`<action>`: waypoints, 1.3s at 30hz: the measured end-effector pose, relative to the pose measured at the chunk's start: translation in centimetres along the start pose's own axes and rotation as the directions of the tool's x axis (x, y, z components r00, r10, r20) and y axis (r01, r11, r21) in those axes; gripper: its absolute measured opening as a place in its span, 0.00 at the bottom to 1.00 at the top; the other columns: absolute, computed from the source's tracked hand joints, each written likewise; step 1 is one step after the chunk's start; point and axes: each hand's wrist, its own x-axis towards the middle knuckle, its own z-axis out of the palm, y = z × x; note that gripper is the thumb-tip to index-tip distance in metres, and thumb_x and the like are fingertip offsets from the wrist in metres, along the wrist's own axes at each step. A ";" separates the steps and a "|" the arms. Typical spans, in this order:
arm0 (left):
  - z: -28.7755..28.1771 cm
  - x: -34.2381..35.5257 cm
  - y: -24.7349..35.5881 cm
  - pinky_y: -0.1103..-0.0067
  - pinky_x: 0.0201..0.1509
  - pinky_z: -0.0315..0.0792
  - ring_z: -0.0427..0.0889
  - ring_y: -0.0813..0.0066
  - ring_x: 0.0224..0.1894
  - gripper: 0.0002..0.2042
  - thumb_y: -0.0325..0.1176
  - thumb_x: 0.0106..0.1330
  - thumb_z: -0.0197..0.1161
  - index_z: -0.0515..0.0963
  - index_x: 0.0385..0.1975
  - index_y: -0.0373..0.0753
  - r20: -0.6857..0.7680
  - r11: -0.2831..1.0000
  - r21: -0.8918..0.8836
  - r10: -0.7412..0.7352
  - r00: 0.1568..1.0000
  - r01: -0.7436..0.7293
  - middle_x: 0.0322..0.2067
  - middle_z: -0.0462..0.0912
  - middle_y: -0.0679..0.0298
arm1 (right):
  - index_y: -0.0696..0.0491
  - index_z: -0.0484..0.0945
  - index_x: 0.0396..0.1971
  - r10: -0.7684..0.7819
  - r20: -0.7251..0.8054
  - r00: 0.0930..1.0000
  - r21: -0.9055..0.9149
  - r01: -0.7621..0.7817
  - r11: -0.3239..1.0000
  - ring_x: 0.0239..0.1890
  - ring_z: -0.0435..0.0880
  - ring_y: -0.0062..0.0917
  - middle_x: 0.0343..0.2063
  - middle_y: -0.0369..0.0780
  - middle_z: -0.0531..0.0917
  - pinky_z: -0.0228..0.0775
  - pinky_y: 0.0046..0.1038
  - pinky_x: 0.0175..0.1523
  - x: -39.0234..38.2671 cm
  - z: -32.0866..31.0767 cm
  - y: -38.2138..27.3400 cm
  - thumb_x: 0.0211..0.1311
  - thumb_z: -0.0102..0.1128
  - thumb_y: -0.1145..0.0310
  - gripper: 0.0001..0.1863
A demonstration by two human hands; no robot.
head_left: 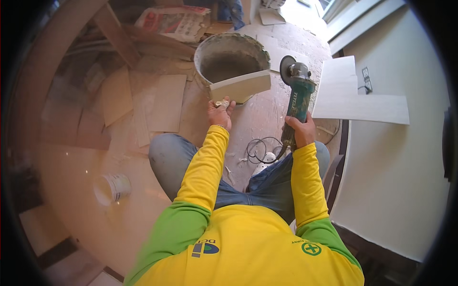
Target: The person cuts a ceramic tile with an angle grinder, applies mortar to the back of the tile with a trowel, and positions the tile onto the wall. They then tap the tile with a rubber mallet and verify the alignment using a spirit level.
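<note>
My left hand (219,112) grips a pale rectangular tile piece (241,86) by its lower left corner and holds it up in front of me, over a bucket. My right hand (299,132) is wrapped round the handle of a teal angle grinder (298,93). The grinder points away from me, and its disc (286,70) stands just right of the tile's right end. The grinder's cord (260,148) loops on the floor between my knees. Both arms wear yellow sleeves.
A mortar-caked bucket (231,59) stands ahead behind the tile. Cut tile pieces (167,102) and a printed sack (174,21) lie on the dusty floor to the left. A small white tub (112,187) sits lower left. A notched white tile (353,95) leans by the right wall.
</note>
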 end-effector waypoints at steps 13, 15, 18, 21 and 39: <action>-0.6 1.5 -0.1 0.69 0.47 0.84 0.79 0.70 0.48 0.16 0.16 0.65 0.56 0.70 0.48 0.44 -0.042 0.990 -0.102 -0.105 0.994 0.100 0.44 0.76 0.63 | 0.56 0.76 0.48 -0.074 0.101 0.992 -0.695 0.124 0.708 0.38 0.84 0.38 0.35 0.49 0.84 0.75 0.34 0.46 -1.5 6.1 0.0 0.38 0.68 0.59 0.32; -0.5 1.5 -0.2 0.69 0.48 0.84 0.79 0.69 0.48 0.16 0.16 0.64 0.56 0.70 0.48 0.43 -0.041 0.987 -0.122 -0.108 0.993 0.103 0.45 0.76 0.63 | 0.56 0.75 0.50 -0.071 0.133 0.989 -0.702 0.145 0.697 0.39 0.84 0.39 0.36 0.49 0.83 0.74 0.34 0.47 -1.8 6.7 -0.2 0.38 0.68 0.59 0.34; -0.5 1.5 -0.2 0.69 0.49 0.83 0.79 0.67 0.48 0.15 0.15 0.65 0.54 0.70 0.48 0.42 -0.012 0.994 -0.069 -0.091 0.996 0.090 0.47 0.76 0.62 | 0.58 0.73 0.52 -0.052 0.185 0.981 -0.710 0.170 0.684 0.39 0.83 0.35 0.37 0.47 0.83 0.74 0.31 0.47 -2.3 8.0 -0.7 0.39 0.69 0.60 0.36; -0.8 1.5 0.0 0.70 0.50 0.83 0.79 0.66 0.49 0.15 0.15 0.65 0.51 0.70 0.49 0.41 0.018 0.998 -0.041 -0.043 0.999 0.044 0.48 0.76 0.61 | 0.56 0.73 0.53 -0.027 0.222 0.975 -0.710 0.180 0.681 0.41 0.83 0.41 0.39 0.50 0.83 0.74 0.34 0.49 -2.9 9.6 -1.1 0.39 0.67 0.59 0.36; -1.1 1.8 -0.3 0.71 0.49 0.83 0.77 0.64 0.51 0.19 0.13 0.63 0.48 0.72 0.49 0.42 0.056 1.000 -0.018 -0.003 0.998 0.004 0.50 0.75 0.59 | 0.58 0.73 0.53 0.037 0.262 0.964 -0.715 0.168 0.679 0.42 0.83 0.39 0.40 0.50 0.83 0.74 0.33 0.50 -2.9 10.7 -2.8 0.38 0.68 0.58 0.37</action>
